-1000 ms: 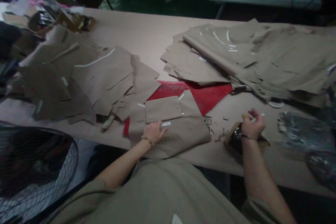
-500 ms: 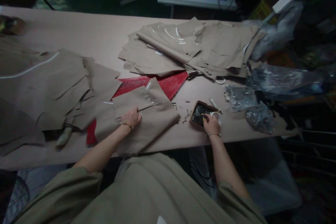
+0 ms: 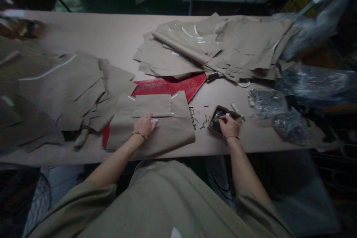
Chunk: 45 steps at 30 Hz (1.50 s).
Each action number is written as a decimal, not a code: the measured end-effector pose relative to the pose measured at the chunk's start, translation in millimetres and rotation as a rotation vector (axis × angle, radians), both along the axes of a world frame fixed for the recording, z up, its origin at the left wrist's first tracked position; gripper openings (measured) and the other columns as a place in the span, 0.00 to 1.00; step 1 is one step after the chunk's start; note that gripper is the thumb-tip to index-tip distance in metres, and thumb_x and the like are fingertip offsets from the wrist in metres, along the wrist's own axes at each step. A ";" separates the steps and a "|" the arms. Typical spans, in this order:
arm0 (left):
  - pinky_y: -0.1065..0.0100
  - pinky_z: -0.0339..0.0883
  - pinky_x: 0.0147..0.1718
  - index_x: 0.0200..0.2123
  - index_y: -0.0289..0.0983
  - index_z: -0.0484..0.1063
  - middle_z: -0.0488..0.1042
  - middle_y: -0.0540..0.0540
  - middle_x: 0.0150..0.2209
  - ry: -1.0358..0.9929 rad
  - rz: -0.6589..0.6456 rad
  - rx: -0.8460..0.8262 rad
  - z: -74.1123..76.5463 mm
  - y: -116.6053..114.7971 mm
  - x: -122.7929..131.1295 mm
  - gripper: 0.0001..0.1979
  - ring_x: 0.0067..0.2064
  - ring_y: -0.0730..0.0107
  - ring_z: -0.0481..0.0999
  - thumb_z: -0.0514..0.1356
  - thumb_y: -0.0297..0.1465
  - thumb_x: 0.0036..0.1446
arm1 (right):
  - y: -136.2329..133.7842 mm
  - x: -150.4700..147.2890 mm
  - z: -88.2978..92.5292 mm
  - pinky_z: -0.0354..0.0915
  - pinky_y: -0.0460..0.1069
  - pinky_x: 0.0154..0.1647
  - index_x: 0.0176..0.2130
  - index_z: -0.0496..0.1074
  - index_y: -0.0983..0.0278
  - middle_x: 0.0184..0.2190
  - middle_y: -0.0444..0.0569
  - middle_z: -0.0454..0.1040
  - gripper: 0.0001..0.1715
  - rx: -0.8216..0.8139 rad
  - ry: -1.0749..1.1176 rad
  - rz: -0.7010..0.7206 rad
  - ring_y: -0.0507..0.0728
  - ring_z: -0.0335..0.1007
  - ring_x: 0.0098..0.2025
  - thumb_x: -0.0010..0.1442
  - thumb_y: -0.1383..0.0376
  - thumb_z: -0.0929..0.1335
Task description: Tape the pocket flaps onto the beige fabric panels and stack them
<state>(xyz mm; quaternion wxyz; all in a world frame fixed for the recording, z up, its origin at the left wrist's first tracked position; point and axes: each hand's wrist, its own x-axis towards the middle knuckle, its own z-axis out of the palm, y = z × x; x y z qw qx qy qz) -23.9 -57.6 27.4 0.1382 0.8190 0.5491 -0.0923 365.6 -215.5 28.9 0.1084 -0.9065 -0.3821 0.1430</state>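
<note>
My left hand (image 3: 145, 126) lies flat on a khaki fabric panel (image 3: 164, 137), its fingertips beside a narrow white strip (image 3: 154, 121). A stitched or folded band (image 3: 152, 106) crosses the panel above my hand. Under the panel's far edge shows a red textured board (image 3: 167, 85). My right hand (image 3: 229, 126) pinches a slim pencil-like stick (image 3: 221, 121) over a small cardboard box (image 3: 219, 119). The box holds dark, shiny contents, partly hidden by my fingers.
Piles of cut khaki fabric (image 3: 55, 93) cover the table's left side, and more (image 3: 220, 48) lie at the back right. Small metal pieces (image 3: 198, 119) are scattered beside the panel. Clear plastic bags (image 3: 290, 115) lie at right. Dark-handled scissors (image 3: 212, 77) rest by the pile.
The view has swung right and risen, showing more of the table. My right hand has come down over the box, and my left hand has shifted along the panel toward the white strip.
</note>
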 end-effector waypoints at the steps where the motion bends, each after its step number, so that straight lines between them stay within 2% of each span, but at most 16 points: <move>1: 0.61 0.71 0.42 0.60 0.40 0.70 0.79 0.37 0.47 -0.058 -0.055 0.033 2.4 -11.1 -1.7 0.24 0.48 0.53 0.79 0.55 0.45 0.68 | 7.2 -18.7 5.0 0.67 0.51 0.42 0.46 0.82 0.61 0.39 0.52 0.81 0.16 0.028 0.078 0.044 0.59 0.74 0.39 0.61 0.61 0.69; 4: 0.65 0.71 0.43 0.59 0.45 0.72 0.79 0.41 0.49 -0.311 -0.361 0.108 7.2 -44.3 -2.7 0.19 0.48 0.61 0.78 0.57 0.40 0.69 | 34.1 -94.7 13.7 0.68 0.49 0.41 0.47 0.82 0.59 0.37 0.50 0.82 0.17 0.059 0.423 0.372 0.57 0.75 0.37 0.60 0.61 0.70; 6: 0.66 0.71 0.45 0.57 0.45 0.74 0.80 0.43 0.48 -0.442 -0.493 0.170 7.0 -57.7 -4.3 0.16 0.47 0.64 0.78 0.56 0.37 0.70 | 50.7 -147.3 14.3 0.67 0.48 0.40 0.52 0.81 0.62 0.37 0.49 0.82 0.21 0.048 0.619 0.563 0.56 0.75 0.36 0.60 0.61 0.70; 8: 0.67 0.71 0.44 0.53 0.43 0.77 0.81 0.44 0.44 -0.500 -0.500 0.218 4.9 -59.3 -11.1 0.14 0.44 0.66 0.78 0.54 0.35 0.71 | 64.3 -187.4 11.8 0.67 0.48 0.38 0.57 0.78 0.66 0.36 0.50 0.81 0.26 0.034 0.727 0.642 0.55 0.74 0.35 0.60 0.62 0.70; 11: 0.68 0.72 0.42 0.47 0.42 0.79 0.81 0.45 0.38 -0.537 -0.448 0.210 -2.2 -42.9 -30.1 0.14 0.41 0.67 0.78 0.53 0.37 0.72 | 82.6 -217.2 6.4 0.66 0.47 0.38 0.61 0.74 0.68 0.35 0.49 0.81 0.30 0.031 0.771 0.682 0.54 0.74 0.35 0.61 0.65 0.69; 13: 0.67 0.72 0.43 0.47 0.42 0.79 0.81 0.45 0.39 -0.555 -0.402 0.175 -10.2 -25.5 -43.0 0.13 0.43 0.67 0.78 0.55 0.38 0.71 | 96.4 -223.9 3.8 0.66 0.47 0.40 0.61 0.74 0.65 0.36 0.48 0.80 0.29 0.035 0.742 0.720 0.54 0.74 0.36 0.61 0.66 0.69; 15: 0.66 0.72 0.45 0.47 0.42 0.79 0.81 0.45 0.41 -0.543 -0.280 0.140 -20.2 -7.7 -51.3 0.12 0.44 0.66 0.78 0.57 0.37 0.70 | 112.0 -227.8 1.6 0.66 0.48 0.43 0.61 0.74 0.63 0.40 0.49 0.80 0.27 0.046 0.637 0.728 0.55 0.74 0.39 0.63 0.66 0.68; 18: 0.64 0.70 0.48 0.46 0.39 0.79 0.81 0.43 0.44 -0.467 -0.064 0.068 -35.6 14.0 -53.3 0.10 0.46 0.63 0.76 0.59 0.34 0.68 | 134.5 -235.5 -5.1 0.65 0.49 0.47 0.57 0.76 0.61 0.48 0.53 0.77 0.21 0.016 0.385 0.693 0.57 0.72 0.46 0.68 0.64 0.65; 20: 0.63 0.69 0.50 0.46 0.39 0.79 0.80 0.43 0.45 -0.430 -0.015 0.013 -44.1 23.0 -50.2 0.09 0.48 0.62 0.75 0.60 0.32 0.67 | 145.4 -241.4 -12.5 0.64 0.49 0.46 0.53 0.78 0.60 0.50 0.55 0.75 0.18 -0.052 0.264 0.708 0.59 0.71 0.48 0.70 0.62 0.64; 23: 0.61 0.67 0.52 0.46 0.39 0.78 0.80 0.43 0.46 -0.423 -0.024 -0.031 -52.9 28.6 -45.1 0.08 0.49 0.62 0.74 0.60 0.32 0.66 | 153.7 -247.2 -23.9 0.63 0.50 0.44 0.50 0.79 0.58 0.48 0.55 0.74 0.18 -0.120 0.193 0.745 0.60 0.70 0.48 0.71 0.58 0.63; 29: 0.63 0.66 0.51 0.47 0.39 0.78 0.79 0.43 0.46 -0.421 -0.021 -0.026 -59.2 28.5 -42.5 0.10 0.49 0.62 0.73 0.60 0.34 0.67 | 158.4 -245.7 -34.1 0.61 0.49 0.43 0.50 0.80 0.57 0.48 0.53 0.75 0.17 -0.135 0.188 0.741 0.59 0.70 0.49 0.70 0.57 0.64; 45: 0.62 0.66 0.51 0.47 0.40 0.80 0.80 0.43 0.46 -0.422 -0.038 -0.026 -57.8 27.8 -44.3 0.10 0.49 0.61 0.74 0.60 0.35 0.67 | 164.7 -242.4 -29.4 0.63 0.48 0.42 0.49 0.81 0.55 0.47 0.51 0.76 0.15 -0.177 0.225 0.741 0.58 0.72 0.47 0.69 0.57 0.67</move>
